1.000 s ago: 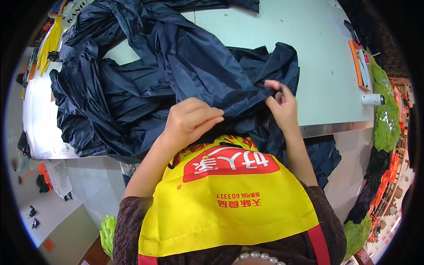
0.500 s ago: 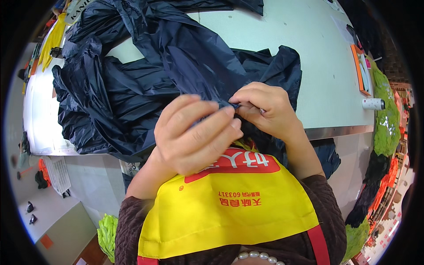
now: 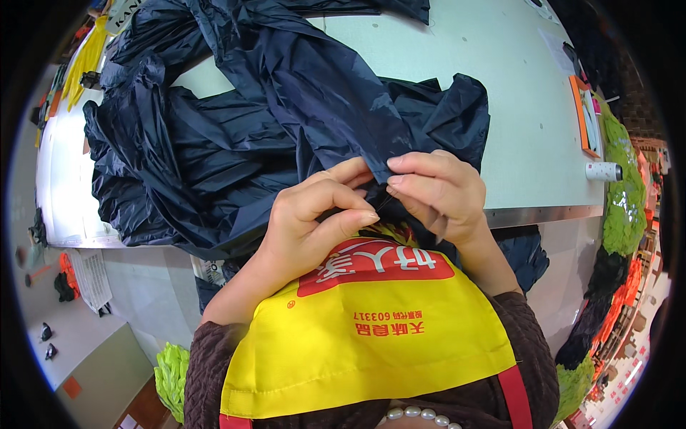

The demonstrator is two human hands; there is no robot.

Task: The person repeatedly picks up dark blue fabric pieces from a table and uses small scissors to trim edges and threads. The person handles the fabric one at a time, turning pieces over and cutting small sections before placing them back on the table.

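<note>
Nearest, a string of white, rounded beads lies above a bright yellow, smooth cloth apron with red straps and a red printed panel; the brown sleeves have a quilted texture. Beyond the apron, the bare right hand has its fingertips closed on the narrow near end of a dark navy, smooth, crinkled fabric. The bare left hand is just beside it, fingers curled, some of them behind the fabric and the thumb bent inward; whether it grips anything cannot be determined. The fabric lies heaped and twisted over the left and middle of a pale, flat-topped table, its near part reaching the apron. It is judged light, soft and limp, slippery by its sheen, and unlikely to break, though prone to slide and crease; a fingertip pinch at an edge or doubled fold should hold best. The table's near edge carries a straight metallic strip. Farther right are a white cylinder with a dark end, a flat orange-edged rectangular item and ruffled lime-green fabric. At far left hangs a long, folded yellow cloth.
</note>
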